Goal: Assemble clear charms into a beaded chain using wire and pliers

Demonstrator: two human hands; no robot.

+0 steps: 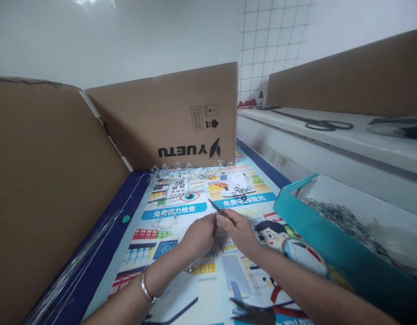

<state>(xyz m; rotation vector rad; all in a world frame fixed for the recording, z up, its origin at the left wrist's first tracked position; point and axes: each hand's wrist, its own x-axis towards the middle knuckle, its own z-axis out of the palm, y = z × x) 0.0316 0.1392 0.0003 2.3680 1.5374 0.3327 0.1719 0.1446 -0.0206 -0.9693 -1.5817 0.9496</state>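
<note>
My right hand (238, 229) is closed around a slim, dark, pointed tool (217, 207), its tip aimed forward and left. Beside it, my left hand (201, 234) has its fingers pinched together, touching or nearly touching the right fingertips. What the left fingers hold is too small to make out. Both hands are above a printed poster sheet (208, 289) on the table. A small heap of dark wire loops (241, 193) lies beyond my hands. Several clear, shiny pieces (168, 221) lie to the left, with more clear pieces (188, 172) along the cardboard.
Cardboard panels (161, 113) stand at the back and left. A teal box (317, 239) of metal pieces is at right, near a round clear-topped item (305, 257). Long thin wires (80, 257) lie left, by a green lump (126, 219). Black-bladed tool (252, 312) in front; scissors (326, 124) on the shelf.
</note>
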